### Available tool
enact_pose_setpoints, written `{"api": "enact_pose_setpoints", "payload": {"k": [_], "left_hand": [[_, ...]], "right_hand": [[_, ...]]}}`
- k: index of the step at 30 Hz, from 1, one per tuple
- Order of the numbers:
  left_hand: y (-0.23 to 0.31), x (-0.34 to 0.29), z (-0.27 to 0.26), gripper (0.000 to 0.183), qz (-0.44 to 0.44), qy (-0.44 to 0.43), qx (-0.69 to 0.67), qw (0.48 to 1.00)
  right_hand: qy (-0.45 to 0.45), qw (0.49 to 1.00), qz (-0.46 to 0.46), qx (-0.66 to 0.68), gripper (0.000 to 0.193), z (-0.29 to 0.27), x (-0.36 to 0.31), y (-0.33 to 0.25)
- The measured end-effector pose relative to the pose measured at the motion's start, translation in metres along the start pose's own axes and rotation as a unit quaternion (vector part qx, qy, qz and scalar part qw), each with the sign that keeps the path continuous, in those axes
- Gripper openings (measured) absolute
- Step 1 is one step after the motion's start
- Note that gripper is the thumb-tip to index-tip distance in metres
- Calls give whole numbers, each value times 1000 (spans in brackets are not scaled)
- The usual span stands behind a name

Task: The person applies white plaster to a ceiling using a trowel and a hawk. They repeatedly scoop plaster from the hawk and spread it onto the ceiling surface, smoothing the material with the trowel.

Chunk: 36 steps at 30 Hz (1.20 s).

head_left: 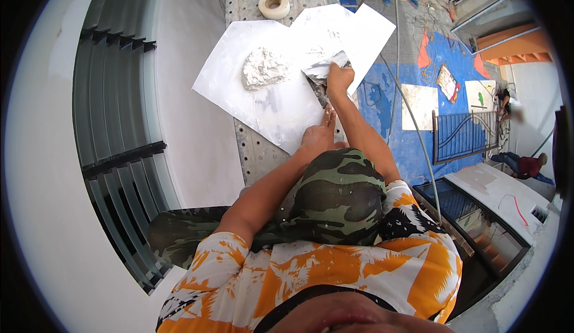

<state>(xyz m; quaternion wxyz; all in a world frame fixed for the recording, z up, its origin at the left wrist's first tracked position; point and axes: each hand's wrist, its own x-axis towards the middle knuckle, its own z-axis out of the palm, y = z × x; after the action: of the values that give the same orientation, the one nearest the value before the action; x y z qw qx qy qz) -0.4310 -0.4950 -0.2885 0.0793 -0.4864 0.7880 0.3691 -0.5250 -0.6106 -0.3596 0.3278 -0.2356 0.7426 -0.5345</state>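
My right hand [339, 82] is closed around a flat tool with a wide pale blade [326, 65], which looks like a putty knife; its handle is hidden in my fist. The blade lies low over a white board [375, 27] smeared with white paste. Just nearer to me, my left hand [318, 137] has its fingers stretched out by the near edge of another white board [218, 70], against a dark gap between the boards. On that board, left of the blade, sits a lumpy mound of white putty [264, 69]. Beyond it lies a roll of white tape [274, 5].
The boards rest on a perforated metal scaffold plank [251, 136]. A louvred window [119, 94] is set in the wall at left. Far below at right are a blue tarp [373, 94], a metal gate [466, 136] and several people. A pole [421, 136] rises beside the plank.
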Motion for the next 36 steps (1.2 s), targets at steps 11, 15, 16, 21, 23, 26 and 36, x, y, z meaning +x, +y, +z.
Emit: {"api": "enact_pose_setpoints", "payload": {"k": [11,15,16,21,23,26,36], "left_hand": [[-4,3,2,113,-8,-25,15,1000],[-6,7,12,120,-18,-17,29,999],[-6,9,14,122,-19,-14,35,999],[-7,7,15,113,-21,-5,19,1000],[-6,5,10,110,-25,-12,20,999],[-3,3,3,109,-34,-30,20,999],[-11,0,-6,82,-34,8,-29,999]], "right_hand": [[-42,974,154,159,14,0,53,-40],[-147,989,-9,-34,28,-19,89,-62],[-158,980,-68,-105,32,-15,94,-66],[-300,855,-124,-405,37,42,104,-76],[-269,864,-99,-414,37,43,114,-80],[-265,864,-103,-416,39,20,141,-100],[-278,600,-513,-548,22,80,186,-153]]}}
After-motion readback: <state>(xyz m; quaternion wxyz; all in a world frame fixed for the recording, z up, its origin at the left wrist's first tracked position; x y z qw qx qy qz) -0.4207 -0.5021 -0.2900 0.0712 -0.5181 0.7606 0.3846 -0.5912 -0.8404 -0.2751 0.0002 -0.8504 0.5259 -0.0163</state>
